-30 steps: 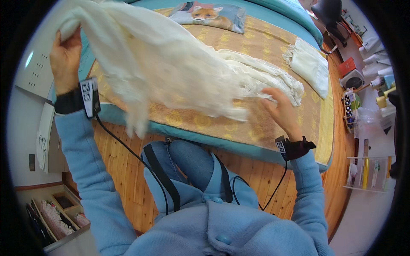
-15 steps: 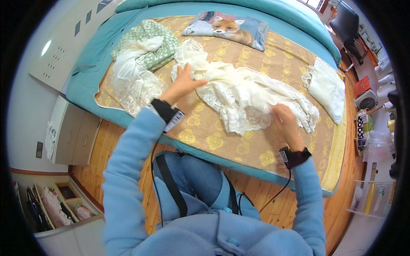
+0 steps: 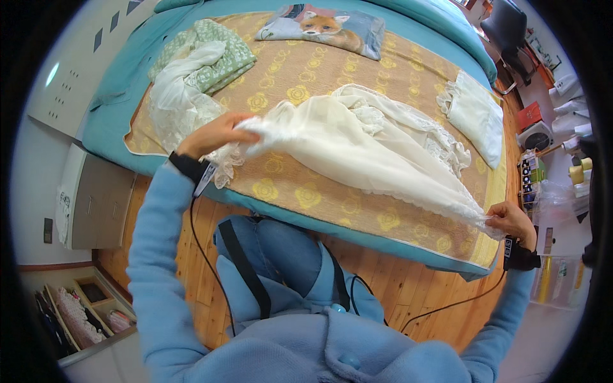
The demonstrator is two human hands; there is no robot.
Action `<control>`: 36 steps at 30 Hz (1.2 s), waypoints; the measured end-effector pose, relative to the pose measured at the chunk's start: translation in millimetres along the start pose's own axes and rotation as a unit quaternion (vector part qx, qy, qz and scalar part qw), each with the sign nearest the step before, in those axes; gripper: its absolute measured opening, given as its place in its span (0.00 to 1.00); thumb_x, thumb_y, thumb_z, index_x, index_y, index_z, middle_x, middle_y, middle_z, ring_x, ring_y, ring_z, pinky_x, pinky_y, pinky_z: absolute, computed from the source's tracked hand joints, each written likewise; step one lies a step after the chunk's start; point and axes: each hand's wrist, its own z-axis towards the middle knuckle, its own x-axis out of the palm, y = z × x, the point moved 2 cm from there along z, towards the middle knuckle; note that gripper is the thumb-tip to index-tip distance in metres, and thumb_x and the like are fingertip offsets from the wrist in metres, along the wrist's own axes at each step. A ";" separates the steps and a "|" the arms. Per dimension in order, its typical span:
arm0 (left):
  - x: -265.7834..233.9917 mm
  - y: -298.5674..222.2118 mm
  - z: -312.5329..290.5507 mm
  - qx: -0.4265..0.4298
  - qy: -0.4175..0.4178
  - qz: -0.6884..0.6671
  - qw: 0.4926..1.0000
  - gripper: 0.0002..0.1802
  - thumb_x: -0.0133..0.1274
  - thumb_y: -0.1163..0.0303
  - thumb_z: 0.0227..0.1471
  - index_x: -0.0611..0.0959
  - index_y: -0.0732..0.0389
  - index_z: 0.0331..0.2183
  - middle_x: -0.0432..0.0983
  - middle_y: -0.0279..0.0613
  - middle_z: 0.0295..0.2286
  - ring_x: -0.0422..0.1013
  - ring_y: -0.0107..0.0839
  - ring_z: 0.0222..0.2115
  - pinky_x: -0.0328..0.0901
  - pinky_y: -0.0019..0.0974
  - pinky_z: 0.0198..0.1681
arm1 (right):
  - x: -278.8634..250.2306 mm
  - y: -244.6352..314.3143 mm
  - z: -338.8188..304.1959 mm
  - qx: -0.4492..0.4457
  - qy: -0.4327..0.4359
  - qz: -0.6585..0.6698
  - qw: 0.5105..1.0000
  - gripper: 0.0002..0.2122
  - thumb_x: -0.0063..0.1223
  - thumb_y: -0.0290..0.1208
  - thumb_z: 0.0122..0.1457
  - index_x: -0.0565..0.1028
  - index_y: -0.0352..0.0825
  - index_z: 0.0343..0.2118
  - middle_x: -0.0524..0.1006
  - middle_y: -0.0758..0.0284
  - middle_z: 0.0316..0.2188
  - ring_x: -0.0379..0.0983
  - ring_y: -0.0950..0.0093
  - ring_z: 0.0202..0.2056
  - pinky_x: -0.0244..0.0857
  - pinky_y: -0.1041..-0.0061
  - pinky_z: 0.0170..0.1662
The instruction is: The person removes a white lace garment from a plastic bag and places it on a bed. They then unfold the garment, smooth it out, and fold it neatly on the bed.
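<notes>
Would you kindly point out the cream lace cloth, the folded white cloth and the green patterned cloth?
cream lace cloth (image 3: 357, 153), head view: on its stretched middle
folded white cloth (image 3: 474, 118), head view: centre of its top
green patterned cloth (image 3: 234, 65), head view: its right part

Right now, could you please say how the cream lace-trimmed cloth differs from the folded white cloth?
The cream lace-trimmed cloth is held by the left hand and right hand; the folded white cloth lies untouched. The cream cloth is spread wide, the white cloth compact. Both are pale.
</notes>
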 end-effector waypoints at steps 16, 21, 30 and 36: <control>32.5 -42.6 -105.1 -0.142 0.120 0.108 0.977 0.19 0.62 0.64 0.43 0.80 0.67 0.35 0.79 0.42 0.28 0.71 0.26 0.29 0.65 0.32 0.34 | 34.6 193.7 227.6 -0.322 -0.340 -0.135 0.873 0.15 0.53 0.38 0.53 0.76 0.36 0.41 0.77 0.57 0.38 0.72 0.59 0.41 0.66 0.63 0.43; -26.0 -67.1 -94.9 -0.013 -0.078 0.270 0.960 0.18 0.61 0.64 0.45 0.80 0.65 0.37 0.78 0.41 0.31 0.72 0.28 0.33 0.66 0.33 0.38 | -26.3 186.2 212.1 -0.388 -0.492 -0.084 0.775 0.08 0.49 0.32 0.55 0.75 0.34 0.33 0.77 0.59 0.25 0.74 0.62 0.28 0.65 0.65 0.34; -125.8 -88.8 -41.5 -0.230 -0.268 0.625 0.696 0.21 0.57 0.59 0.44 0.78 0.57 0.41 0.78 0.44 0.36 0.73 0.42 0.38 0.65 0.45 0.41 | -69.4 136.2 157.8 -0.359 -0.444 -0.026 0.821 0.11 0.51 0.34 0.58 0.75 0.31 0.38 0.78 0.60 0.32 0.74 0.68 0.34 0.66 0.72 0.39; -50.2 -4.6 -2.1 -0.012 -0.226 0.529 0.818 0.24 0.53 0.75 0.39 0.75 0.61 0.44 0.72 0.51 0.41 0.68 0.50 0.43 0.63 0.45 0.47 | 23.5 153.8 218.3 -0.329 -0.387 -0.175 0.844 0.19 0.59 0.38 0.49 0.75 0.36 0.43 0.71 0.55 0.49 0.65 0.58 0.51 0.57 0.62 0.54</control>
